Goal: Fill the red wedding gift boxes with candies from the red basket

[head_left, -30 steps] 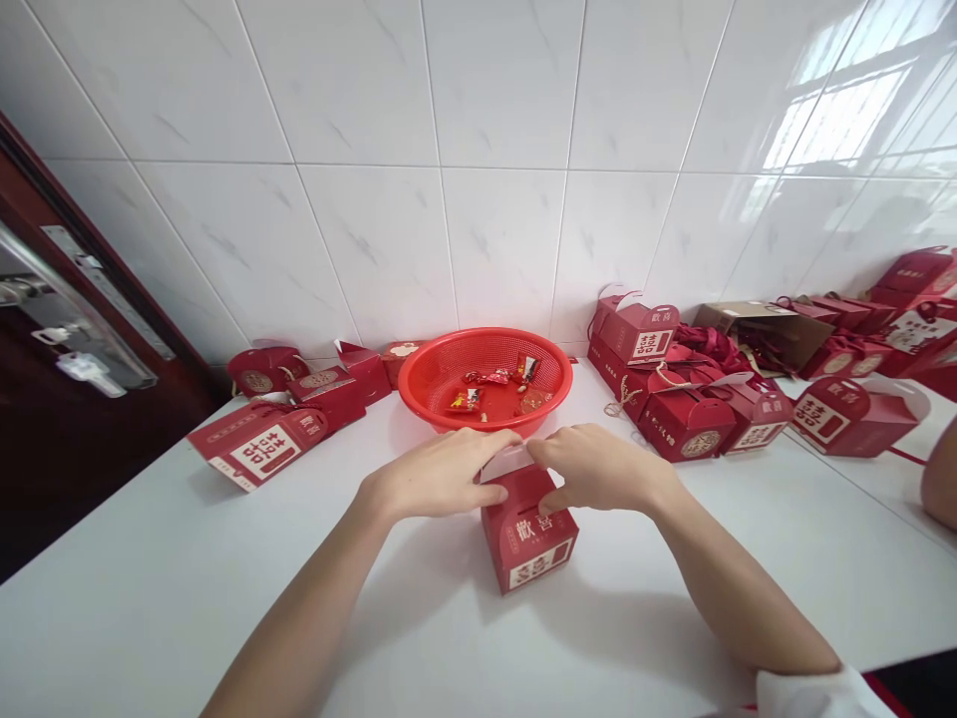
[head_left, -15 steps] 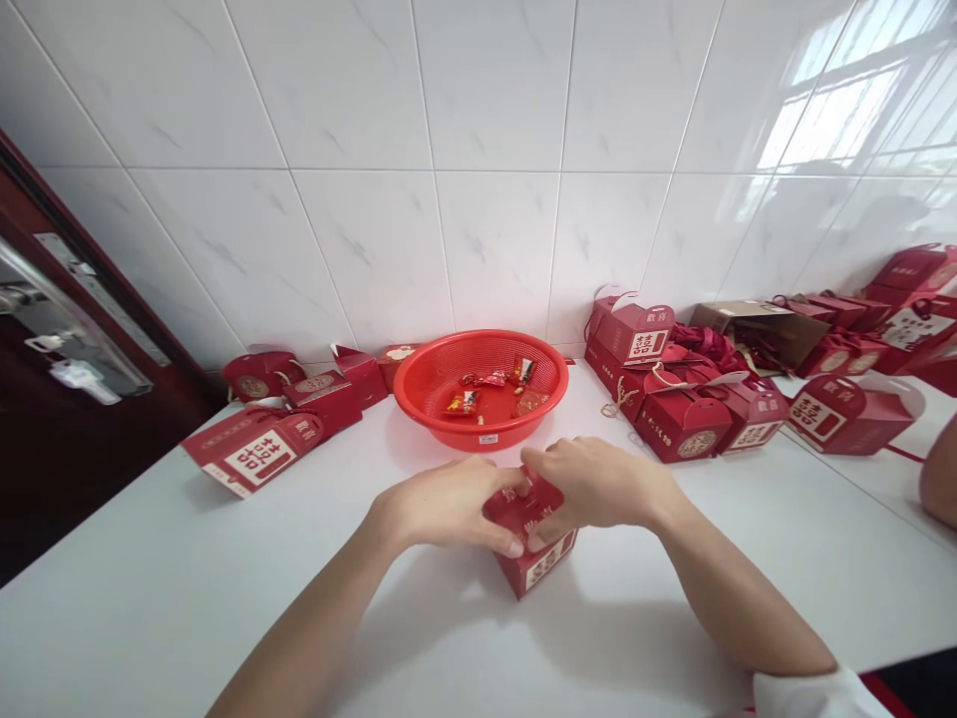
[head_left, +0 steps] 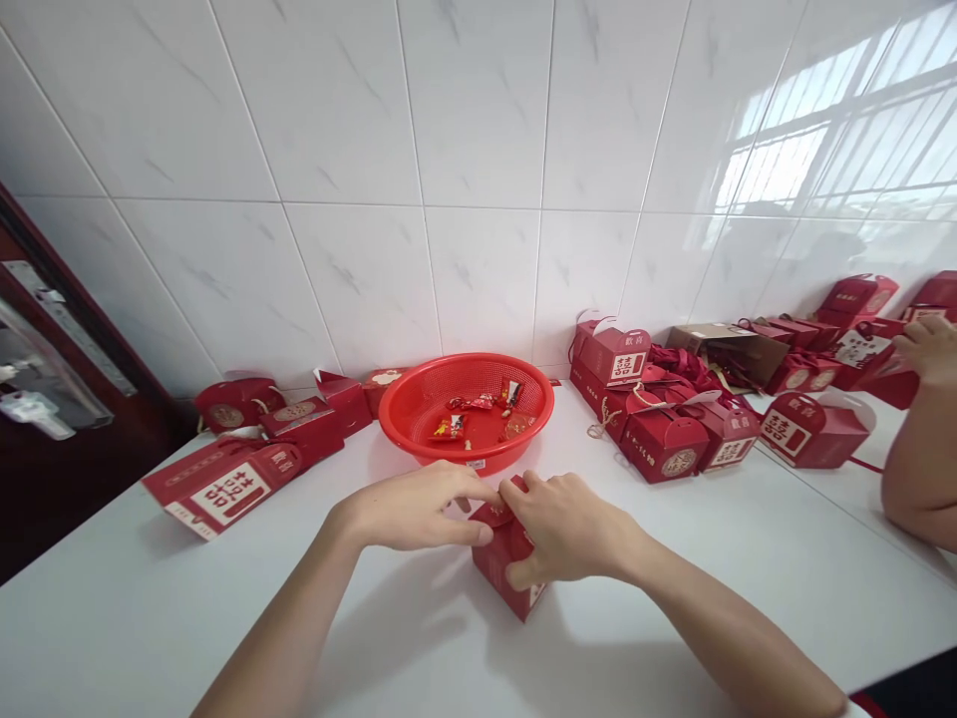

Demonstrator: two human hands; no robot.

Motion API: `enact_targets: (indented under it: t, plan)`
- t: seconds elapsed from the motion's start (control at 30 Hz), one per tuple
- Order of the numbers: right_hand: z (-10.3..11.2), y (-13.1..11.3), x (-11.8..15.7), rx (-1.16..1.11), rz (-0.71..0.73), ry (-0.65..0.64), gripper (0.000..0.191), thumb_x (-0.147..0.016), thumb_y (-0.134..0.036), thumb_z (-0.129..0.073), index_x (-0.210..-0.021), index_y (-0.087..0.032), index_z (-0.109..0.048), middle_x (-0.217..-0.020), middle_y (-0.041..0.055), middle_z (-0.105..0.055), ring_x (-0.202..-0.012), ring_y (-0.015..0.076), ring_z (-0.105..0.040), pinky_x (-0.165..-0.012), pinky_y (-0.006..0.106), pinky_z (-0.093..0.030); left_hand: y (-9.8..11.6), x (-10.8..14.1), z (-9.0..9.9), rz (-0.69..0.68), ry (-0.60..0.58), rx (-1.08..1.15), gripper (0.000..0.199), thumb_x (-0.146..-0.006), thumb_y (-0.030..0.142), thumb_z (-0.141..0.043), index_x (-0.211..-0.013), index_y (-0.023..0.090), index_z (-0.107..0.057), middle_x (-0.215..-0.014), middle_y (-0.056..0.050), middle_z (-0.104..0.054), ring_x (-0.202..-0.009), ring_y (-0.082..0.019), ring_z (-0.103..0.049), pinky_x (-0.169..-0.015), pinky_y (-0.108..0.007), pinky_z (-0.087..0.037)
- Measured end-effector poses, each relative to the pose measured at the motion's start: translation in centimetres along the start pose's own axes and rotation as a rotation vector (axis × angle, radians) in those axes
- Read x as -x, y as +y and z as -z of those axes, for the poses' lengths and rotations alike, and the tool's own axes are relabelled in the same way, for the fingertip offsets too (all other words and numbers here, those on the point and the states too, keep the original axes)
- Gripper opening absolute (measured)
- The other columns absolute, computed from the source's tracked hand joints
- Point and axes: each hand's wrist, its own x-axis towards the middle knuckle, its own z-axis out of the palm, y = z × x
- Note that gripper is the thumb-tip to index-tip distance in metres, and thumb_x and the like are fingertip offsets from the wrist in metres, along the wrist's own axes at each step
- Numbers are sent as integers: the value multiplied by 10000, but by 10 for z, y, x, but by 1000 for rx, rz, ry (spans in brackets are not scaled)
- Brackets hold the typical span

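White tiles (head_left: 478,279) back the worktop (head_left: 658,598) in the head view. At six o'clock, the right hand (head_left: 572,529) has its grip across the top of the red box (head_left: 502,573), probably steadying it; whether the left hand (head_left: 408,514), at nine o'clock, grips too, I cannot tell. Toward eleven, the basin (head_left: 434,455) sits handily near.

Indoor rm, type unclear: tiled wall (head_left: 485,120), white tbl (head_left: 112,628), dk door (head_left: 52,489).

Right hand (head_left: 568,529) hides part of red box (head_left: 499,570); left edge crops door (head_left: 56,499).
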Motion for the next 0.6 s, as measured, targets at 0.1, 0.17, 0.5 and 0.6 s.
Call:
enact_targets:
  t: [0.1, 0.17, 0.5, 0.6]
  plan:
    - [22, 28, 17, -31, -66, 52, 398, -736, -518, -663, -984, -210, -613, -913, 68, -663, -746, 232, -638, -586, 289, -350, -8, 2, 8, 24, 165, 37, 483, -915, 536, -562, -1302, 258, -643, -1328, -61, -652, -1192, -261, -599, -954, -329, -496]
    - [46, 56, 31, -86, -197, 165, 305, -732, -451, -646, -940, -231, -613, -878, 39, -664, -746, 210, -620, -582, 275, -347, -18, 0, 11, 54, 299, 40, 471, -916, 550, -553, -1277, 266, -655, -1359, -48, -634, -1237, -269, -577, -994, -345, -488]
    - [79, 190, 5, -65, -862, 547, 444, -824, -510, -547, -1112, -172, -563, -1152, 165, -655, -1038, 329, -613, -706, 344, -431, -59, -22, 5, 250, 294, -22, 554, -877, 623, -511, -1276, 264, -648, -1370, -67, -609, -1241, -298, -574, -975, -353, -488]
    - [60, 206, -13, -88, -877, 482, 498, -855, -507, -519, -1201, -150, -532, -1279, 201, -593, -1138, 343, -594, -779, 359, -461, -58, -23, 4, 235, 247, -31, 538, -868, 636, -508, -1226, 268, -673, -1278, -67, -660, -1177, -301, -604, -916, -339, -492]
